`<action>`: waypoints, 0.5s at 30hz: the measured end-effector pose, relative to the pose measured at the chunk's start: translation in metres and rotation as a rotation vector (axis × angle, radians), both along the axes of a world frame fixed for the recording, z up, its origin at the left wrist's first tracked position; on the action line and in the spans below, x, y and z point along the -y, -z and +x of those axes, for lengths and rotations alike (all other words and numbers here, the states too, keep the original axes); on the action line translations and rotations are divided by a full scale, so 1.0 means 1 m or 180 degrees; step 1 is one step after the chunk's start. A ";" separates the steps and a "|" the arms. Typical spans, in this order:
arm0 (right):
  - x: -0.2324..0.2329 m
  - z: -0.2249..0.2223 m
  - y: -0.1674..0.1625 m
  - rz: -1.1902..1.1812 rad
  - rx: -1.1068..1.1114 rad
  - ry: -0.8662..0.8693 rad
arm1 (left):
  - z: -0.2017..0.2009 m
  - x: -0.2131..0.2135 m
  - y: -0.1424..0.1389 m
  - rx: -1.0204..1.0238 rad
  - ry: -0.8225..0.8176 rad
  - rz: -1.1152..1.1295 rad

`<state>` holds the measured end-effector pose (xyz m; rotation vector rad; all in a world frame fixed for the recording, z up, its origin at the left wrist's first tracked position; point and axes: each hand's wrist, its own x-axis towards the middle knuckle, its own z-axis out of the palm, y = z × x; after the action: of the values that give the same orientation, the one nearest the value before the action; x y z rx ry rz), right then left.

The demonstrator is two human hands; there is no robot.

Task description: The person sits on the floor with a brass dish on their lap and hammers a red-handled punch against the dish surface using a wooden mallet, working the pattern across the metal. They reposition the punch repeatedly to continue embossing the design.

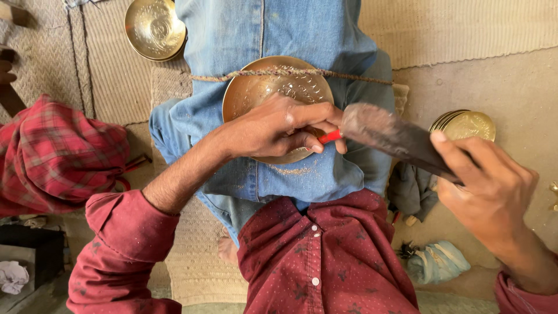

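Right hand (494, 186), lower right, is clenched round a dark mallet (395, 136); left hand (279, 128) pinches a red-tipped punch (329, 136) on the stiff, probably slippery brass bowl (256, 87), centre, roped down.

Bowl (278, 93) on lap, under cord (290, 73) — 2nd bowl (154, 28) behind-left, plate stack (465, 124) rt.

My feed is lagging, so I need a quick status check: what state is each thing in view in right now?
left hand: closed on the red-handled tool
red-handled tool: pinched, tip on the bowl
brass bowl: on the lap, under a taut cord
right hand: closed on the dark mallet
dark mallet: raised, head beside the tool
second bowl: lying open side up
brass stack: stacked on the floor
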<state>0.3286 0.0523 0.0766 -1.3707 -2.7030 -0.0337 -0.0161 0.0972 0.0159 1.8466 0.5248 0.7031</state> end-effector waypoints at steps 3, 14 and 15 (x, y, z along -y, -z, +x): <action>0.000 0.002 0.004 -0.0918 -0.1891 0.0433 | 0.000 0.000 0.000 0.0149 -0.0053 -0.0023; -0.003 0.021 0.015 -0.0307 -0.0904 0.0026 | -0.001 -0.001 -0.001 0.0146 0.0027 0.0050; -0.004 0.021 0.016 -0.0456 -0.1363 0.0042 | -0.001 -0.001 -0.001 0.0191 0.0022 0.0056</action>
<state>0.3499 0.0563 0.0608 -1.2566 -2.3735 0.4112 -0.0172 0.0979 0.0165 1.8369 0.4744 0.7585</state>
